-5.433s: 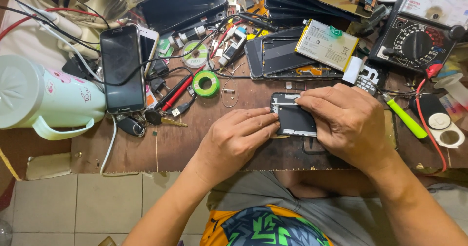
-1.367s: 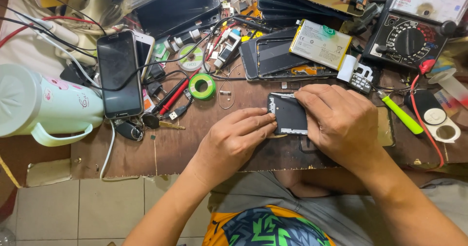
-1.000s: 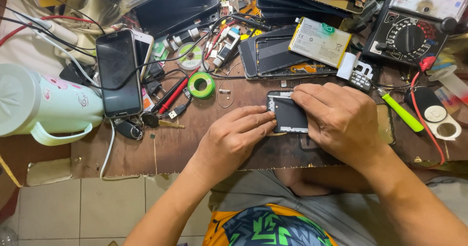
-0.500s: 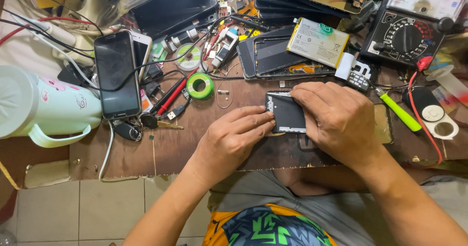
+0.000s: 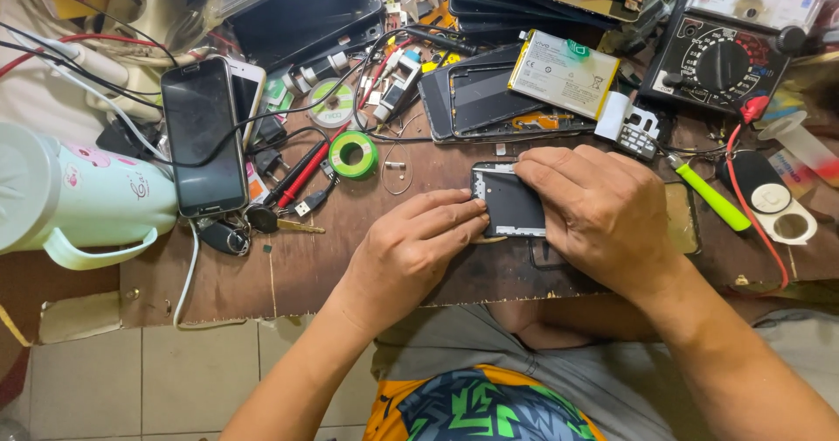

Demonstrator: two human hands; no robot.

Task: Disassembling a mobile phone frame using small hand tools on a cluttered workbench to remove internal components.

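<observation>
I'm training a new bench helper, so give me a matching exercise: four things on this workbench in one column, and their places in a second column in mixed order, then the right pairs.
Things:
1. dark phone body
2. green tape roll
3. pale green jug
4. dial meter

Places:
A. far right corner at the back of the bench
B. left edge of the bench, handle toward the person
C. under the fingers of the left hand and right hand
D. mid-bench, right of the black smartphone

Pairs: 1-C, 2-D, 3-B, 4-A
</observation>
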